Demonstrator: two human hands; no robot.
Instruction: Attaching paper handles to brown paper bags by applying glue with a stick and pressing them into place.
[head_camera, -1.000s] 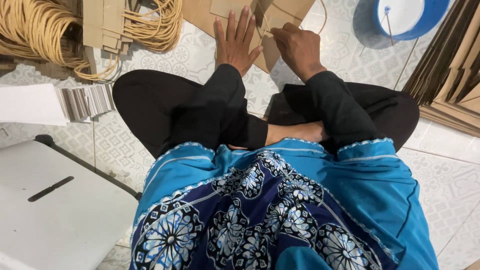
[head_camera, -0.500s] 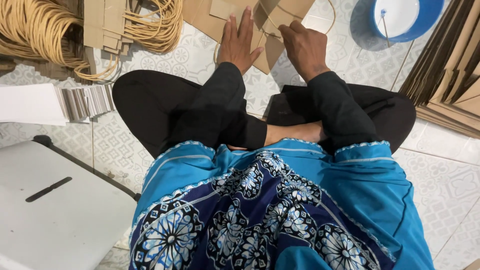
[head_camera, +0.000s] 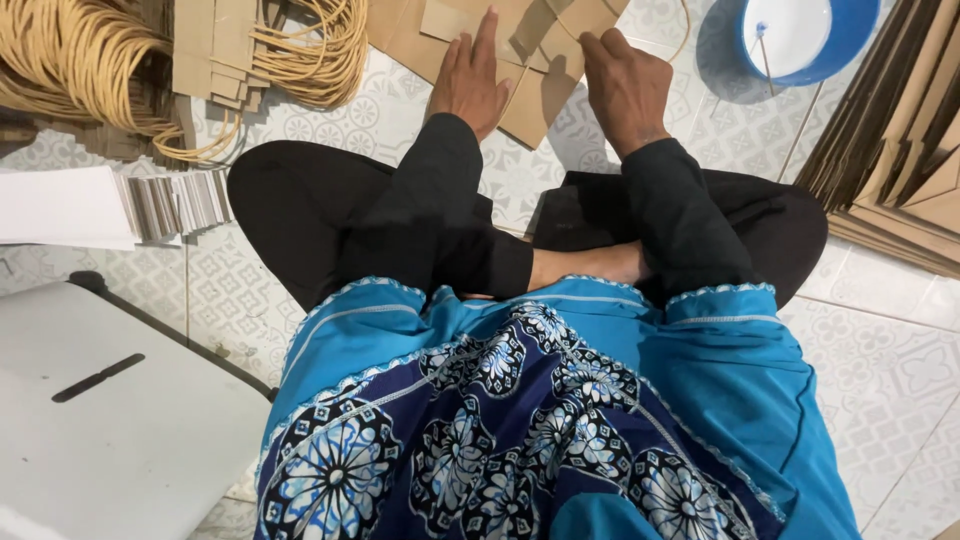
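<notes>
I sit cross-legged on a patterned tile floor. A flat brown paper bag (head_camera: 530, 100) lies in front of my knees. My left hand (head_camera: 468, 82) rests flat on it, fingers spread, pressing the paper down. My right hand (head_camera: 624, 84) is at the bag's right part, fingers curled on a folded flap near a thin cord handle (head_camera: 684, 30). Whether the fingers pinch the paper is hard to tell.
Coils of tan cord (head_camera: 70, 60) and brown card strips (head_camera: 215, 50) lie at the upper left. A stack of white and grey sheets (head_camera: 120, 205) sits left. A blue bowl with white glue (head_camera: 790, 35) is upper right, stacked brown bags (head_camera: 900, 170) right, a white stool (head_camera: 110, 420) lower left.
Both hands have shifted slightly up and forward on the brown bag; the left hand has spread flatter on the paper. The view has tilted a little.
</notes>
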